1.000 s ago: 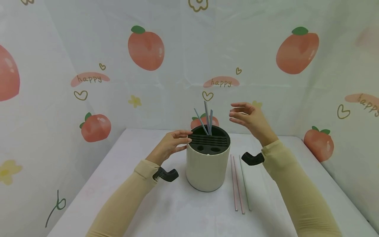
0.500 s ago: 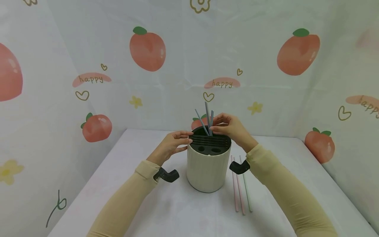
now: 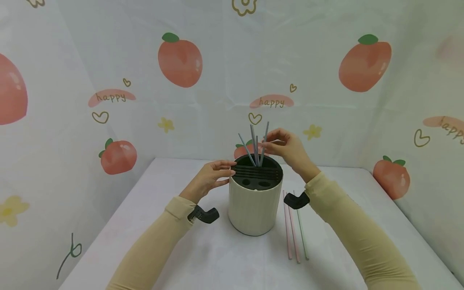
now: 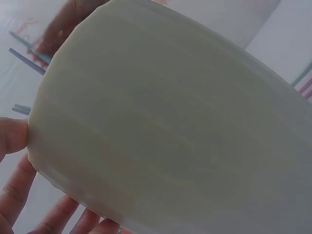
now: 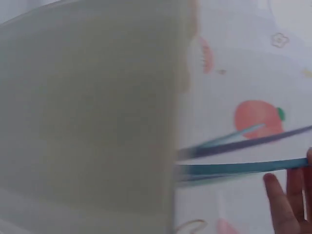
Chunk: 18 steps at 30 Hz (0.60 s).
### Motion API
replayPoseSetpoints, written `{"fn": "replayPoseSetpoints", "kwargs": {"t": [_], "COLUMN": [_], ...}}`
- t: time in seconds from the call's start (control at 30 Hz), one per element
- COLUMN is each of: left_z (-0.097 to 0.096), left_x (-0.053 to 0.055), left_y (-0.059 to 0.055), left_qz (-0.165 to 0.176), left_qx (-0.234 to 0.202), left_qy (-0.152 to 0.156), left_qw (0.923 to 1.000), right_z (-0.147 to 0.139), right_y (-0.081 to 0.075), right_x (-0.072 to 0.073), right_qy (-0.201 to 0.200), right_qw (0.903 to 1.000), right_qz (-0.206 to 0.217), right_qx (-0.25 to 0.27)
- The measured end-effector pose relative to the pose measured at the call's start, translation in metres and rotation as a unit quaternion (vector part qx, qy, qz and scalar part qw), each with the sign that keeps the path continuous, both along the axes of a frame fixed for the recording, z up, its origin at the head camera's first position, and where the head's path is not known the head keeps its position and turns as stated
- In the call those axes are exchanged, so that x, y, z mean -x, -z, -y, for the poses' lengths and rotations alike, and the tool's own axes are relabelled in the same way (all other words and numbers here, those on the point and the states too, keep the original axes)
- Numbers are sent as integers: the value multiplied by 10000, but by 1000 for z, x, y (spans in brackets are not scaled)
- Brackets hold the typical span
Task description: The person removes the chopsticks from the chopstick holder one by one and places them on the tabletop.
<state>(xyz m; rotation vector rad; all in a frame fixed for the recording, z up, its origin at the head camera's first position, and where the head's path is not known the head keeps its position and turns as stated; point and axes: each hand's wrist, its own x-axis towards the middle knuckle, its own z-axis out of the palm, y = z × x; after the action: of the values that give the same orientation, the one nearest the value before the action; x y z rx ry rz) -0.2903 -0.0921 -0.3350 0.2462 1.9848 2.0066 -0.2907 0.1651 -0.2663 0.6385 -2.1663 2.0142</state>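
Note:
In the head view, a cream ribbed pen holder (image 3: pixel 254 209) with a black slotted insert (image 3: pixel 256 173) stands upright on the white table. My left hand (image 3: pixel 207 176) rests its spread, relaxed fingers against the holder's left rim. The left wrist view has those fingers (image 4: pixel 57 214) lying along the holder's side. Above the back compartment, my right hand (image 3: pixel 290 150) pinches a blue straw (image 3: pixel 266 131) between thumb and fingers, the straw's lower end inside. Several other bluish straws (image 3: pixel 246 148) lean in that same compartment; one looks purple (image 5: pixel 243 145) in the right wrist view.
Right of the holder, two pink straws (image 3: pixel 292 237) and a green straw (image 3: pixel 303 237) lie on the table (image 3: pixel 232 266). A white backdrop cloth (image 3: pixel 224 72) printed with red fruit hangs behind. A black wrist camera (image 3: pixel 297 200) juts below the right sleeve.
My right hand has come left to the holder, taken hold of a blue straw and drawn it upward and right, apart from the others. The left hand stays at the rim.

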Motion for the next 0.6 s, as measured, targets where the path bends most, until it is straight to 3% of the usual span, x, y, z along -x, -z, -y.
{"fn": "replayPoseSetpoints", "kwargs": {"t": [0.1, 0.27, 0.37, 0.47, 0.6], "left_z": [0, 0, 0, 0, 1], "left_x": [0, 1, 2, 2, 1], "left_y": [0, 0, 0, 0, 0], "left_qz": [-12, -32, -32, -6, -3], "left_qx": [23, 46, 36, 10, 6], "left_qy": [24, 55, 34, 2, 24], "left_qw": [10000, 10000, 10000, 10000, 10000], "right_z": [-10, -36, -56, -77, -104], "right_y": [-22, -64, -79, -80, -57], "right_x": [-6, -18, -25, -30, -31], "right_qy": [-40, 99, 306, 567, 880], "right_qw": [9933, 9560, 9389, 9368, 9442], "right_qz": [-492, -1264, -1309, -1076, -652], "right_qx": [1044, 2645, 3168, 3281, 3106]}}
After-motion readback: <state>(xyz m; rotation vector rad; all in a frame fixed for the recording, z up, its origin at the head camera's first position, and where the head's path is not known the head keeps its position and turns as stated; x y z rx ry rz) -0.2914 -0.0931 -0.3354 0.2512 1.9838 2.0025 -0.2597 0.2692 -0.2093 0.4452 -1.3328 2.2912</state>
